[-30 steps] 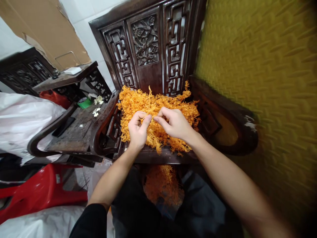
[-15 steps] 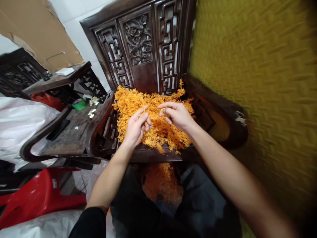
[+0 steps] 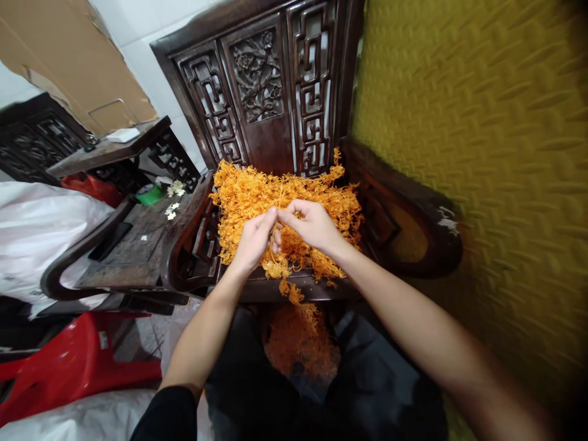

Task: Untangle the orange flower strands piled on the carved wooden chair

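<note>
A tangled heap of orange, frilly strands (image 3: pixel 243 190) covers the seat of a dark carved wooden chair (image 3: pixel 269 138). Over the front of this heap, my left hand (image 3: pixel 255 240) is closed, thumb and forefinger pinched on a thin orange strand. My right hand (image 3: pixel 316 228) pinches at the same spot, its fingertips meeting those of the left. The exact bit between the fingertips is too small to make out. From below the hands, a frilly orange length (image 3: pixel 293 291) droops over the seat's front edge. More orange strands (image 3: pixel 298 343) lie lower down, between my knees.
A wooden side table (image 3: pixel 124 260) at left carries green tape (image 3: pixel 149 194), pale flower-shaped pieces (image 3: pixel 171 211) and a dark flat object. Nearby are a red plastic stool (image 3: pixel 68 361) and white sacks (image 3: pixel 41 233). A yellow textured surface (image 3: pixel 482 122) rises close on the right.
My hands have come together from apart, and their fingers have closed into pinches. The orange length at the front now hangs lower over the seat edge.
</note>
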`<state>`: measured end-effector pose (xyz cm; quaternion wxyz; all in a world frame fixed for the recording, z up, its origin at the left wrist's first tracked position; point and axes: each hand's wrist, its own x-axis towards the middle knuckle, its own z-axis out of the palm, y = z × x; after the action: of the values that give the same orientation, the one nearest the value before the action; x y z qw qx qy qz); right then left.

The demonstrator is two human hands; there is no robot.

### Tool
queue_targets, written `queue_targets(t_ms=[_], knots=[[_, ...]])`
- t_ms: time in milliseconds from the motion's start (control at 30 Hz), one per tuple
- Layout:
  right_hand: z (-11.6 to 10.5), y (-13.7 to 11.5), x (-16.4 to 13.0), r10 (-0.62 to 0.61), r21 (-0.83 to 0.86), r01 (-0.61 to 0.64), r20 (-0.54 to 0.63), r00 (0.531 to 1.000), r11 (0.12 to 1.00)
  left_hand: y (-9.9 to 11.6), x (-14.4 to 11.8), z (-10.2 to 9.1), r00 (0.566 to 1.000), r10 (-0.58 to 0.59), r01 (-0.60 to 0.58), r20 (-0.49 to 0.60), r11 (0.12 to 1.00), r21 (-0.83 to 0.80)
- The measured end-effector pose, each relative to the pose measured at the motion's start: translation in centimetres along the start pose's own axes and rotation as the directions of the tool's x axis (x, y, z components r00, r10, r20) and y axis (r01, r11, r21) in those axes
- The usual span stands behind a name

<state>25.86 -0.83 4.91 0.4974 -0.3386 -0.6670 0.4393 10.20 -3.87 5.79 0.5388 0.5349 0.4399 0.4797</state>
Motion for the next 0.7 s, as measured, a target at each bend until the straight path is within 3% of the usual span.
queue_targets(t_ms=[67,133,300,467,567,633,700], knots=[[-0.3,-0.1,0.0,-0.026,-0.079,0.029,0.046,0.999,0.996,0.0,-0.1,-0.4,0.999,0.043,-0.041,-0.016,0.99,0.138],[-0.6,-0.2,-0.1,-0.03,-0.1,0.043,0.121,0.992,0.994,0.1,-0.2,-0.7,0.996,0.088,-0.085,-0.009,0.981,0.172],[-0.7,-0.4,0.0,-0.042,-0.11,0.057,0.132,0.99,0.992,0.2,-0.3,-0.9,0.992,0.125,-0.125,0.004,0.992,0.018],[-0.7,-0.6,0.0,-0.041,-0.117,0.059,0.156,0.987,0.991,0.4,-0.5,-1.1,0.979,0.194,-0.195,-0.063,0.981,-0.001],[-1.3,-0.4,-0.1,-0.059,-0.171,0.087,0.163,0.985,0.981,1.3,-0.1,-1.9,0.935,0.275,-0.298,-0.223,0.952,-0.074],[-1.9,-0.1,-0.2,-0.022,-0.251,0.071,0.193,0.981,0.965,2.0,0.3,-2.9,0.869,0.313,-0.397,-0.384,0.904,-0.161],[-2.3,0.2,-0.3,0.045,-0.269,0.022,0.241,0.97,0.963,2.4,0.9,-3.7,0.829,0.279,-0.428,-0.484,0.874,-0.229]])
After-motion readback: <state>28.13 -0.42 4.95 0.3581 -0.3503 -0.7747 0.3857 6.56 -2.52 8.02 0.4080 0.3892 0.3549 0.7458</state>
